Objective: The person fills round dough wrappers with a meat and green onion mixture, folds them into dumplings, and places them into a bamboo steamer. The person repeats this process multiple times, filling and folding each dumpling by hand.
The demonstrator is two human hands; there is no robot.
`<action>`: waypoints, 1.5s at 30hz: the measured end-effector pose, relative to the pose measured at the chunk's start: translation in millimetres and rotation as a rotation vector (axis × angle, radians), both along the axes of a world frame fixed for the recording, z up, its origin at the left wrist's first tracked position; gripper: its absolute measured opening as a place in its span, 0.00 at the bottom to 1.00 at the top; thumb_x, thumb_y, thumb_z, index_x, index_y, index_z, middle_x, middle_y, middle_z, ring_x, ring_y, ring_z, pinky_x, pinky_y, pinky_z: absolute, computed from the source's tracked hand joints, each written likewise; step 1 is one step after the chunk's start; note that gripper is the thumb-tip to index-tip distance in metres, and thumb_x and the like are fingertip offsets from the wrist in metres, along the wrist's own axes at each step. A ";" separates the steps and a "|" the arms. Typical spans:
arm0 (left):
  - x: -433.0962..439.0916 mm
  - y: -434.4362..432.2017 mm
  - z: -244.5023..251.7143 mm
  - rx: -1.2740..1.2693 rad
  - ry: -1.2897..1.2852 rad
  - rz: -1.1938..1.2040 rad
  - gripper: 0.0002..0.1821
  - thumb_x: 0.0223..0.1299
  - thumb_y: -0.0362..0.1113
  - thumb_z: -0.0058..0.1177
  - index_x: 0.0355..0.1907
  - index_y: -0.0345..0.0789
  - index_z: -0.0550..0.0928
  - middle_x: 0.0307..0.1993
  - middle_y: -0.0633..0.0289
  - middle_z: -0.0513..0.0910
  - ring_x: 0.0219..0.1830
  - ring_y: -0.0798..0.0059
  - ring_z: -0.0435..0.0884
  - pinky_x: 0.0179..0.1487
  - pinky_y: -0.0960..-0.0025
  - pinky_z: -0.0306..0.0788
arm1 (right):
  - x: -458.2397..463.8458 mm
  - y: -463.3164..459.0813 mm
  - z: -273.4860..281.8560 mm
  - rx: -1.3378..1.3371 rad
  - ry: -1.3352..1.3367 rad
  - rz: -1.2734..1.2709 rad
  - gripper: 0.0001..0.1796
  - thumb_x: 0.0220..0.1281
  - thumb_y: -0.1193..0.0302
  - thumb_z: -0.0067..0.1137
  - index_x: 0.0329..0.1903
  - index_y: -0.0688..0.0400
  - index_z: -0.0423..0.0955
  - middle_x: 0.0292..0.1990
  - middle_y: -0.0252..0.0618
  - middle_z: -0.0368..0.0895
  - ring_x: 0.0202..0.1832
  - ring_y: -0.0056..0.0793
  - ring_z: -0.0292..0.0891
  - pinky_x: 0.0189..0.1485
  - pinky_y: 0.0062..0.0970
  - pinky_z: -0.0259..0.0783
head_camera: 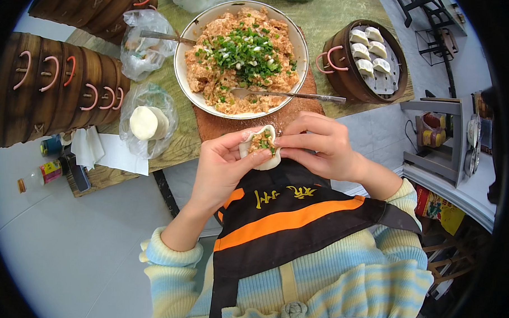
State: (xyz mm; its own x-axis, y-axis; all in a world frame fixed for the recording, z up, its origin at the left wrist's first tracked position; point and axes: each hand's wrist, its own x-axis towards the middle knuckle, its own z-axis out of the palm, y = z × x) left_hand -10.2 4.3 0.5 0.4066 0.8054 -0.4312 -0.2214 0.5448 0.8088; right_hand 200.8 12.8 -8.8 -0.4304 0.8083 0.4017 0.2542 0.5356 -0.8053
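My left hand cradles a round dumpling wrapper, thumb resting over the minced filling with green bits in its middle. At the wrapper's right edge, my right hand pinches the dough between thumb and fingers. The wrapper's rim is raised and partly folded, with the filling still showing. Just beyond my hands stands a large white enamel bowl of minced filling topped with chopped scallions. A metal spoon lies in it, its handle over the right rim.
Several pleated dumplings sit in a bamboo steamer at right. Stacked bamboo steamers rise at left. Round wrappers lie on a plastic bag. A second utensil handle crosses the bowl's left rim. Beneath the bowl is a brown board.
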 end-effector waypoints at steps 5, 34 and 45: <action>3.3 3.2 -1.1 -0.056 -0.113 0.031 0.15 0.61 0.25 0.56 0.50 0.24 0.77 0.44 0.56 0.83 0.44 0.74 0.83 0.49 0.71 0.79 | -1.6 4.0 2.0 0.134 -0.026 -0.007 0.12 0.44 0.79 0.69 0.36 0.63 0.80 0.31 0.39 0.78 0.30 0.36 0.76 0.32 0.30 0.72; 7.2 13.5 8.2 0.134 -0.022 -0.105 0.15 0.67 0.25 0.48 0.55 0.23 0.76 0.50 0.55 0.81 0.48 0.75 0.81 0.53 0.73 0.77 | -6.2 2.1 7.3 0.160 0.008 -0.053 0.10 0.45 0.81 0.68 0.34 0.65 0.80 0.29 0.40 0.79 0.29 0.34 0.77 0.31 0.28 0.73; 8.9 7.3 12.3 0.338 0.240 -0.055 0.15 0.67 0.26 0.49 0.54 0.26 0.78 0.46 0.52 0.83 0.41 0.77 0.83 0.46 0.76 0.78 | -5.9 3.0 9.4 0.138 0.024 -0.107 0.12 0.45 0.80 0.69 0.36 0.63 0.81 0.29 0.39 0.79 0.28 0.33 0.78 0.30 0.27 0.74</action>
